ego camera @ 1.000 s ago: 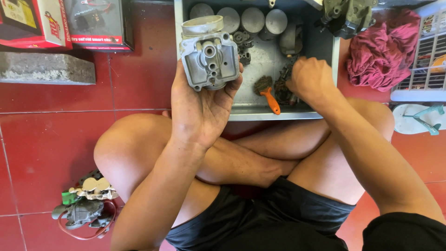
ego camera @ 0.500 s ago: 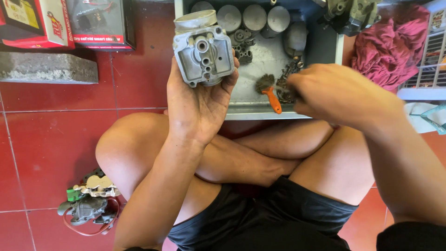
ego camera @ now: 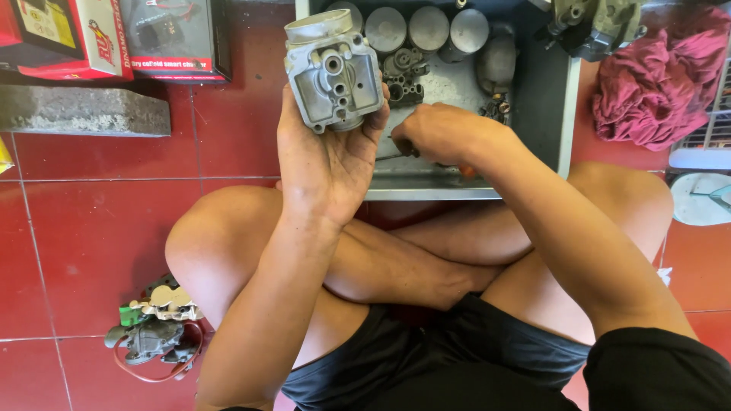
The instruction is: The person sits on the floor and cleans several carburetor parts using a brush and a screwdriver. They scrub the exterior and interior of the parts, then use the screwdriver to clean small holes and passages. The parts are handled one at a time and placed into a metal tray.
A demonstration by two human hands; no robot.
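The left hand (ego camera: 331, 156) is wrapped around a grey cast-metal carburetor body (ego camera: 333, 72), fingers curled behind it and thumb along its side, holding it upright above the near edge of the metal tray (ego camera: 567, 114). Its open, ported face is turned toward the camera and its long axis runs up and away from the palm. The right hand (ego camera: 442, 133) sits just beside it, to the right and slightly lower, closed in a fist on a slim tool with an orange handle (ego camera: 466, 172); the metal tip points left toward the carburetor body, close to its lower edge. The right hand is therefore the nearer one to work on the exposed face. In the tray behind lie round metal pistons (ego camera: 426, 27) and small dark parts (ego camera: 403, 80). A crumpled red rag (ego camera: 655, 76) lies on the red tiled floor (ego camera: 91, 228).
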